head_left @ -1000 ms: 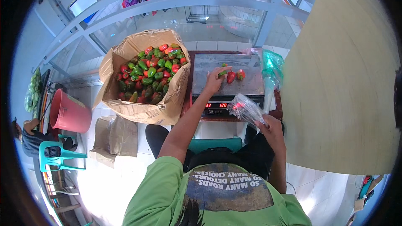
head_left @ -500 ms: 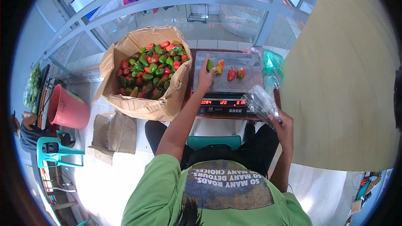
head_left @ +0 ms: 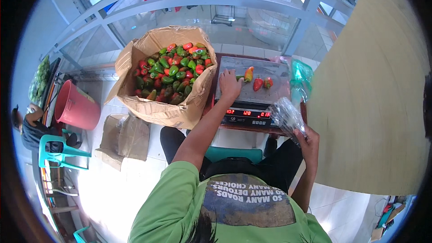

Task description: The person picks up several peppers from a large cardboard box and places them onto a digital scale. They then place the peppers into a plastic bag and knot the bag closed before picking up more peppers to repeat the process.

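The left hand (head_left: 230, 85) has moved from the peppers (head_left: 257, 82) on the scale (head_left: 270, 96) toward the box (head_left: 171, 103), lying loose, empty; weighing continues. The right hand (head_left: 308, 137) stays clenched around a clear plastic bag (head_left: 288, 116).

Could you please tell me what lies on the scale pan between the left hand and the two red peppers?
One orange-green pepper, in the head view.

An open brown cardboard box (head_left: 167, 103) full of red and green peppers stands left of the metal weighing scale (head_left: 252, 94). The scale's dark front display strip (head_left: 246, 113) glows with red digits. A crumpled clear plastic bag (head_left: 288, 116) sits at the scale's right corner, a green plastic bag (head_left: 300, 77) beyond it. Flattened brown cardboard (head_left: 123, 137) lies on the floor.
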The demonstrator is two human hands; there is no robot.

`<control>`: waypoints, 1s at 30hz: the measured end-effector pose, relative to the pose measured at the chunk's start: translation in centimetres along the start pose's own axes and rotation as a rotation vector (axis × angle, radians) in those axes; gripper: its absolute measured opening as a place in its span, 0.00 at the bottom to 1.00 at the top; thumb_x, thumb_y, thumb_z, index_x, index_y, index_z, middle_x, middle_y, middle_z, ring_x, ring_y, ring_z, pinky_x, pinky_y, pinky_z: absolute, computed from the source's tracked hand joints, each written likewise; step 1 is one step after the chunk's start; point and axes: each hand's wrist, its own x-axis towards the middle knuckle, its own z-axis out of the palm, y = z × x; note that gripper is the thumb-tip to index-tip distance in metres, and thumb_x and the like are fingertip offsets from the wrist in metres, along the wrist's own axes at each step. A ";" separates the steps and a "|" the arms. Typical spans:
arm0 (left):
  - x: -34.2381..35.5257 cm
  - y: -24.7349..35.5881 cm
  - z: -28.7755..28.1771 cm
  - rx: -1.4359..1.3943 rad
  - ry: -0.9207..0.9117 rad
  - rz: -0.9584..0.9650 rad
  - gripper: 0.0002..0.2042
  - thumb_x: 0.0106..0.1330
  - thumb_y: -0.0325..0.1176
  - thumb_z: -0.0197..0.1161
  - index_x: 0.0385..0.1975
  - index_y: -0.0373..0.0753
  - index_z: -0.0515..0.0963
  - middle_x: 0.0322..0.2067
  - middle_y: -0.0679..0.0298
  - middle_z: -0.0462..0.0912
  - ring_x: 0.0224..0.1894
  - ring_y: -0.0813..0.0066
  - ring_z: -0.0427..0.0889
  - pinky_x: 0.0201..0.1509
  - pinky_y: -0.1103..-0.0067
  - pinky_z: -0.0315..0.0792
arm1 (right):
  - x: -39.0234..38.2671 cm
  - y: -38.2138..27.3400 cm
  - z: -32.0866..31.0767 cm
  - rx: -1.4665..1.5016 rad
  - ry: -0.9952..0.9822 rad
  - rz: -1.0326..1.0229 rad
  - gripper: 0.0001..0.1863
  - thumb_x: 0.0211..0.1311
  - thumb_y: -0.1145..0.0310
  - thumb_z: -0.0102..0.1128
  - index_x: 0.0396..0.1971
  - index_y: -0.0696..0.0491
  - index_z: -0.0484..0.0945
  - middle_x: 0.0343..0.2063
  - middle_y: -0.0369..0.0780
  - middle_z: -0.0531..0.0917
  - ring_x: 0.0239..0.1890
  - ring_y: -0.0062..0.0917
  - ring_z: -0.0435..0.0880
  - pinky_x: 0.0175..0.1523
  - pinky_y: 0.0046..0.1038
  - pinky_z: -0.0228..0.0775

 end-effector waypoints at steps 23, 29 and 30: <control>7.9 -19.4 -8.9 0.401 -0.412 -0.323 0.28 0.46 0.49 0.65 0.49 0.56 0.66 0.56 0.58 0.58 0.58 0.49 0.58 0.53 0.55 0.63 | 0.5 1.3 0.8 -0.109 0.005 -0.021 0.11 0.55 0.69 0.56 0.23 0.62 0.70 0.16 0.40 0.68 0.20 0.21 0.64 0.27 0.24 0.58; 7.4 -25.1 -8.7 0.309 -0.377 -0.311 0.29 0.44 0.48 0.67 0.49 0.52 0.67 0.54 0.54 0.61 0.54 0.54 0.66 0.50 0.63 0.68 | 0.6 0.1 0.8 -0.140 -0.135 0.067 0.10 0.55 0.72 0.56 0.34 0.61 0.76 0.25 0.38 0.78 0.28 0.18 0.72 0.36 0.21 0.65; 7.4 -22.6 -8.1 0.407 -0.396 -0.132 0.25 0.46 0.47 0.65 0.46 0.49 0.70 0.48 0.53 0.69 0.51 0.56 0.70 0.49 0.66 0.69 | 0.3 0.7 0.5 -0.158 -0.103 0.093 0.10 0.55 0.72 0.56 0.34 0.61 0.76 0.25 0.38 0.78 0.28 0.18 0.72 0.36 0.21 0.65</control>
